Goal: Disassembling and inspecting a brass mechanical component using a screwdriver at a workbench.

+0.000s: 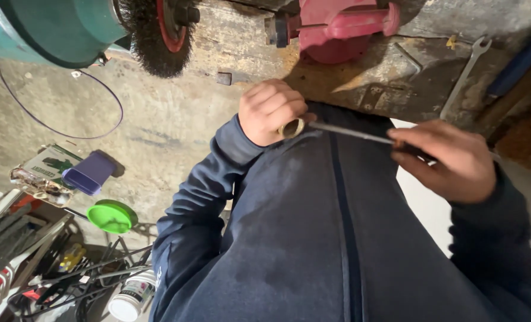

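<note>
Presently, as catalogued:
Left hand (272, 112): fist-closed grip on small brass-coloured metal ring (292, 128), held in front of dark blue jacket (313, 238).
Right hand (450, 160): pinch grip closed on thin grey metal rod (349, 132), tip touching or entering ring; cannot tell which.
Ring position: between the hands, just below edge of worn rusty counter (361, 77).
Counter, upper middle: pink-red vise with handle (343, 30).
Counter, right: grey open-ended spanner (463, 76), lying diagonal.
Upper left: teal bench grinder (45, 27) with black wire brush wheel (155, 36).
Floor, left: round green plastic lid (112, 216); purple rectangular plastic container (90, 173), resting on printed carton.
Floor, lower left: white plastic jar (131, 298) beside tangled black cables.
</note>
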